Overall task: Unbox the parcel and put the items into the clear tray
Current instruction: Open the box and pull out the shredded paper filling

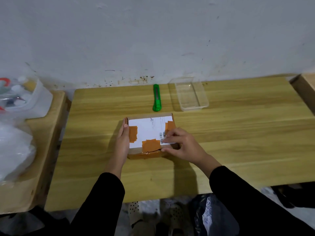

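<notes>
Room: a pale, stained wall beyond both hands.
Bench (238,133): light wood, flat and smooth; the parcel may slide on it.
Parcel (150,135): it lies between the hands, still sealed with brown tape; it looks like stiff, light cardboard, best steadied at its side edges.
Clear tray (191,106): empty, beyond the right hand.
Left hand (123,138): open and flat against the parcel's left side.
Right hand (184,145): fingers bent, tips on the label's near corner, gripping nothing.
Green cutter (156,97): beyond the parcel, untouched.

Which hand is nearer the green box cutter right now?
Left, marginally. The left hand flanks the parcel below the cutter; the right hand sits lower-right.
</notes>
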A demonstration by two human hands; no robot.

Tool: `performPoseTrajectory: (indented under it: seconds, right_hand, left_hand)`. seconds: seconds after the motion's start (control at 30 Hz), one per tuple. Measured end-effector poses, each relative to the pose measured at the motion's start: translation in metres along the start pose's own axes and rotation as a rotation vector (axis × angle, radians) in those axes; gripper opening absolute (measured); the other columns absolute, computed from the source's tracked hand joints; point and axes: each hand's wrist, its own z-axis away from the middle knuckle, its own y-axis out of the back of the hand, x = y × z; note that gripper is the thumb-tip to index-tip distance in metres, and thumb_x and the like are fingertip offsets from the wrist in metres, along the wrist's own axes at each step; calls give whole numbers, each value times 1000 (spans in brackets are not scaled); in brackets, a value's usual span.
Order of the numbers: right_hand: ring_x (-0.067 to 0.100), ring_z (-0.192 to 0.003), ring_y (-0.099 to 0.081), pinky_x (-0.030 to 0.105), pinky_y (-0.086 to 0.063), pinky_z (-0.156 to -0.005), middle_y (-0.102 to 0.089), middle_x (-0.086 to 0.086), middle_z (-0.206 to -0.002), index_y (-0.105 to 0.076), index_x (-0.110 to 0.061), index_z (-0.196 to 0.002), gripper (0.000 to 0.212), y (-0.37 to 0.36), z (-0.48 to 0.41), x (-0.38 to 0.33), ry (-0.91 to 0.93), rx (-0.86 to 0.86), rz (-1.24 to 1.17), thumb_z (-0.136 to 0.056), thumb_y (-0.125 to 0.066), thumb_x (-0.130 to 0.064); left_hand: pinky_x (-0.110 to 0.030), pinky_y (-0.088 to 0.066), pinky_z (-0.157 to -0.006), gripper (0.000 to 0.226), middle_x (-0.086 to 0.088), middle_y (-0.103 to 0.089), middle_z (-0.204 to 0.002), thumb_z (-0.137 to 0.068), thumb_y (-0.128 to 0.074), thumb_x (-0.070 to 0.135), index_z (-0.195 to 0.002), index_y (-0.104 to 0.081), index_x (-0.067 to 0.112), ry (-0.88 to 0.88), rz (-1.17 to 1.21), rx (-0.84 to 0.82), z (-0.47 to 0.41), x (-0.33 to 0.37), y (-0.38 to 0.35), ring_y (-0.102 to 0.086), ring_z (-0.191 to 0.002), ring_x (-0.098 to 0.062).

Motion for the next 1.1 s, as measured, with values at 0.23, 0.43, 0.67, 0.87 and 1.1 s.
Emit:
performPoseTrajectory:
  seconds: [0.23, 0.43, 0.67, 0.87, 1.1]
  right_hand:
    - [3, -87, -56, 23, -33, -78, -68, -4, -86, -75, -22, -82, 19, -6, 4, -2, -11, -33, 51, -78, -65, -38]
    - [12, -81, -53, 23, -28, -72, -64, 0, -82, -65, -16, -79, 19, -12, 2, -8, 52, -12, 159, -86, -55, -31]
    - [5, -83, -41, 13, -26, -77, -53, -4, -81, -58, -12, -80, 15, 21, -30, -40, 88, 152, 191, -88, -49, -21]
    - [8, -76, -50, 8, -35, -66, -58, -3, -82, -67, -8, -88, 14, 51, -121, -56, -152, 379, 39, -88, -60, -21]
    - [14, -75, -54, 24, -48, -71, -62, 5, -90, -44, -19, -135, 49, 26, -140, -15, -426, 414, -99, -89, -59, -23]
  left_hand:
    - [-34, -37, -108, 42, 3, -48, -141, -99, -34, 42, -139, -39, 34, 0, 42, 57, 0, -4, 0, -47, -125, -15]
    - [-44, -36, -110, 43, 0, -48, -142, -97, -34, 45, -139, -38, 37, -16, 60, 40, 0, -5, 1, -46, -129, -19]
    - [-34, -34, -108, 40, -3, -42, -144, -101, -33, 24, -141, -37, 22, -20, 202, -19, 2, -1, 2, -39, -133, -20]
    - [-24, -25, -104, 45, 4, -37, -148, -100, -32, 35, -144, -33, 25, -100, 43, 30, 7, 0, 0, -32, -136, -14]
    - [-18, -25, -100, 44, 5, -35, -149, -101, -32, 29, -144, -33, 22, -126, 20, 29, 10, 4, 1, -30, -139, -13]
